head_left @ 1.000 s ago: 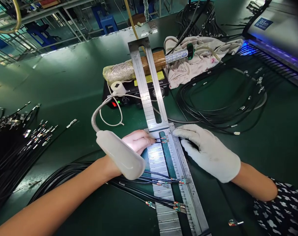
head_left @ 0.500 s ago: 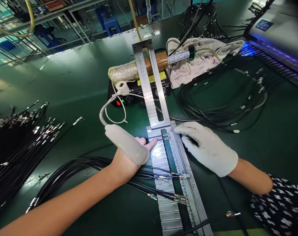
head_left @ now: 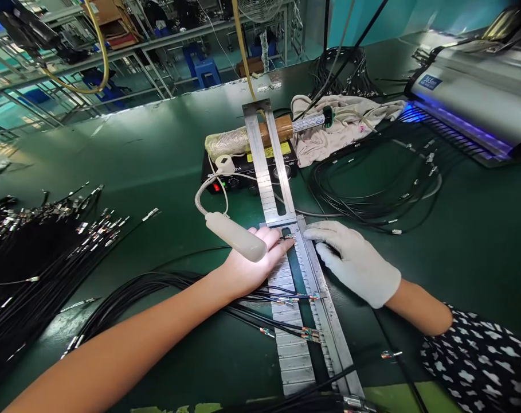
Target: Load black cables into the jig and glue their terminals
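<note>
A long slotted metal jig (head_left: 292, 373) with fine grooves lies on the green table. My bare left hand (head_left: 254, 267) reaches over its upper part, thumb and fingers closed around the end of a thin black cable (head_left: 289, 236) with a small metal-and-green tip. The lamp head partly covers this hand. My right hand (head_left: 357, 267), in a white glove, is at the jig's right rail, its fingertips curled against the edge. Lower on the jig, several black cables (head_left: 251, 297) lie across it, their connector ends (head_left: 310, 334) over the slot.
A white gooseneck lamp (head_left: 237, 235) hangs over my left hand. Behind the jig stand a black control box (head_left: 238, 182), a wrapped syringe (head_left: 309, 122) and a cloth (head_left: 346, 109). Cable bundles (head_left: 71, 246) lie left. At far right, a silver machine (head_left: 470, 86) glows violet.
My left hand has moved right and its thumb now reaches the cable's tip. My right hand stays at the rail. The whole view has shifted slightly with my head.
</note>
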`<state>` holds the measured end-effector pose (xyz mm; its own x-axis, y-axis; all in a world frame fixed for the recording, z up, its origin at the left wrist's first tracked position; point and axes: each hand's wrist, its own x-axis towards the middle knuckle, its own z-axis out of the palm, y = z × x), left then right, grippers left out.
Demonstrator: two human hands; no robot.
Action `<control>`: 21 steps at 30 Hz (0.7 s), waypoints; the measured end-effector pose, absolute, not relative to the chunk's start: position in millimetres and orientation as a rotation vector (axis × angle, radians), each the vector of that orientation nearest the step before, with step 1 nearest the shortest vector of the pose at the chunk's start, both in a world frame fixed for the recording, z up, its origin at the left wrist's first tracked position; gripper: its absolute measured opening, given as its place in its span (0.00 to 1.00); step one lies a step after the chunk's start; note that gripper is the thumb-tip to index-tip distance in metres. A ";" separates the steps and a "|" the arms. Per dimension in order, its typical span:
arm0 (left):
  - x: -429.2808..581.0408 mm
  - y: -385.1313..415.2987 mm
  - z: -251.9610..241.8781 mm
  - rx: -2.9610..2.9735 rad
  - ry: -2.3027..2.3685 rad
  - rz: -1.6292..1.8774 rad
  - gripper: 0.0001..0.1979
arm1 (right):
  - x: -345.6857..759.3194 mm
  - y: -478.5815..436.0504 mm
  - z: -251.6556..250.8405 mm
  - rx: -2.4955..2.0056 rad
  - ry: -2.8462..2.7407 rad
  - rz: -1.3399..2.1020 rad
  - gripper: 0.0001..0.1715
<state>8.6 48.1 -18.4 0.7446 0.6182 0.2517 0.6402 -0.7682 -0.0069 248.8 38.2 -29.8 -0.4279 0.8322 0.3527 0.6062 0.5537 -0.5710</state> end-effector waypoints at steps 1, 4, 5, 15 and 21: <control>9.8 47.9 -16.7 -2.836 -1.079 -0.370 0.17 | 249.1 38.5 -30.7 -1.139 -2.174 0.479 0.20; 8.8 37.9 -4.6 -2.829 -1.185 -0.367 0.14 | 250.4 40.1 -33.3 -1.111 -2.158 0.479 0.20; 5.8 31.2 0.4 -2.855 -1.193 -0.355 0.13 | 250.9 40.7 -33.7 -1.102 -2.154 0.481 0.20; -34.5 -28.6 20.3 -3.322 -1.882 -0.355 0.11 | 254.2 -3.0 -14.1 -0.912 -2.250 0.625 0.22; -14.6 -14.7 5.5 -3.103 -1.702 -0.521 0.08 | 255.5 10.9 -19.0 -1.114 -2.050 0.603 0.17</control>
